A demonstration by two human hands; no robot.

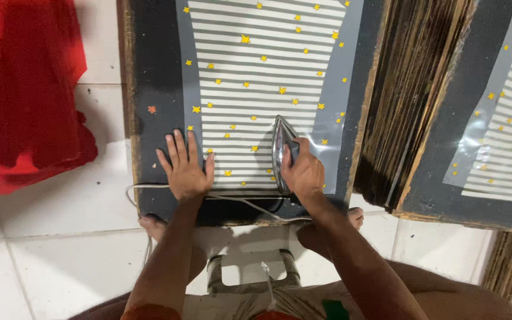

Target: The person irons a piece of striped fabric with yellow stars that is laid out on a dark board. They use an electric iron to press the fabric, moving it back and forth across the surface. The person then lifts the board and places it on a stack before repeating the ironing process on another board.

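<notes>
A clear film sheet (268, 77) printed with white stripes and small yellow stars lies on dark fabric (155, 83) over a wooden board. My left hand (185, 166) rests flat, fingers spread, on the sheet's near left corner. My right hand (303, 172) grips the handle of a metal clothes iron (280, 145) that stands on the sheet's near right part, its tip pointing away from me. The iron's white cord (232, 198) runs along the near edge of the board and down toward me.
A pile of red cloth (25, 89) lies on the white tiled floor (60, 249) at left. A tall stack of wooden boards (410, 101) stands at right, next to another dark board with a similar striped sheet (505, 130). My bare feet show below the board.
</notes>
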